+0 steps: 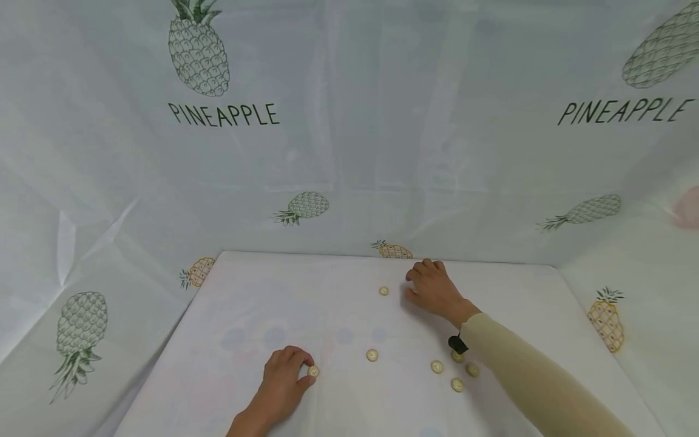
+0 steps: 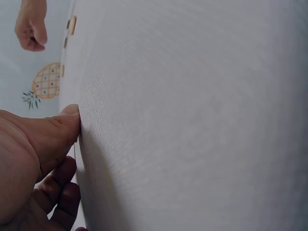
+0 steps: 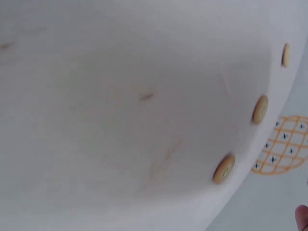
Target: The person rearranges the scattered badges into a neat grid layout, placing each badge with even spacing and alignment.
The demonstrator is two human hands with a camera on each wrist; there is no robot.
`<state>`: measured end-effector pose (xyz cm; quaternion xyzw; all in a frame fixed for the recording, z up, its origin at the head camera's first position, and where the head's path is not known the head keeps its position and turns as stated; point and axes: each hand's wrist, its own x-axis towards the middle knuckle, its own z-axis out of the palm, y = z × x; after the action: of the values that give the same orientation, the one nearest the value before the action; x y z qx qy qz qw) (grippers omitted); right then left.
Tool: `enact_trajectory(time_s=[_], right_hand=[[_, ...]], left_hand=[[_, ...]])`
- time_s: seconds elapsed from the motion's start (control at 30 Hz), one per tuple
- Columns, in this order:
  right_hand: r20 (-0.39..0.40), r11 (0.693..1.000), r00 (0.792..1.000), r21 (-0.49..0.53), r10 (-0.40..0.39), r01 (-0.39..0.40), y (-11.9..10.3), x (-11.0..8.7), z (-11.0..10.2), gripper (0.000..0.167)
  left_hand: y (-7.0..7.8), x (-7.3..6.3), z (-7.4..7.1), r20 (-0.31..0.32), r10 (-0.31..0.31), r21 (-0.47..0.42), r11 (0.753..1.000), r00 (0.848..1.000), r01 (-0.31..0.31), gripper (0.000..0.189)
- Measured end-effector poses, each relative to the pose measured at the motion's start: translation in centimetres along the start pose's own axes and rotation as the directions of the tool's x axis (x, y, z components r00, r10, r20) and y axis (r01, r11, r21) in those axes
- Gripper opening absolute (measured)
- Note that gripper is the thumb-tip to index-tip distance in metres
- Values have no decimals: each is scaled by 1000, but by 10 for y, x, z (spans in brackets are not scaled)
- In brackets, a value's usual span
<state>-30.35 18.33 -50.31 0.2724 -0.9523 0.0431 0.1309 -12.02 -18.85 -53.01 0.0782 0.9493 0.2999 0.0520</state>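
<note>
Near the front of the white table, my left hand [image 1: 281, 383] pinches a round beige button [image 1: 314, 371] between thumb and index finger. In the left wrist view the thumb [image 2: 70, 118] is at the table surface, with the button hidden. My right hand [image 1: 434, 291] is by the far edge, thumb apart from loosely bent fingers, with nothing visible in it. Left of it lies another button [image 1: 384, 291]. One more button [image 1: 372, 355] lies mid-table. Only a fingertip [image 3: 302, 217] of the right hand shows in the right wrist view, beyond a few buttons [image 3: 224, 168].
Several buttons [image 1: 457, 385] lie grouped below the right forearm [image 1: 524, 364], one partly under a black item [image 1: 457, 345] at the wrist. A pale cloth [image 1: 382, 152] printed with pineapples hangs behind the table [image 1: 262, 291] and along its sides.
</note>
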Motion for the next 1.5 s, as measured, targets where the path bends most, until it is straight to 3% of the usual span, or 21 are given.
enact_trajectory(time_s=[0.43, 0.67, 1.03, 1.23, 1.5], right_hand=[[-167, 997, 984, -12, 69, -72, 25, -71, -20, 15], [-242, 999, 970, -18, 37, -42, 32, -109, -20, 16], [-198, 997, 978, -53, -64, 54, 26, -156, -27, 29], [-160, 997, 985, -31, -72, 68, 15, -168, -23, 25], [-162, 995, 982, -58, -94, 86, 7, -174, -14, 27]], left_hand=[[-3, 2, 4, 1, -9, 16, 1000, 1000, 9, 18], [-1, 2, 3, -9, -13, 25, 1000, 1000, 13, 19], [2, 1, 2, -7, -15, 30, 999, 1000, 15, 19], [-1, 1, 3, -11, -4, 43, 999, 1000, 5, 18], [-2, 0, 5, -36, 74, 115, 991, 997, -69, 19]])
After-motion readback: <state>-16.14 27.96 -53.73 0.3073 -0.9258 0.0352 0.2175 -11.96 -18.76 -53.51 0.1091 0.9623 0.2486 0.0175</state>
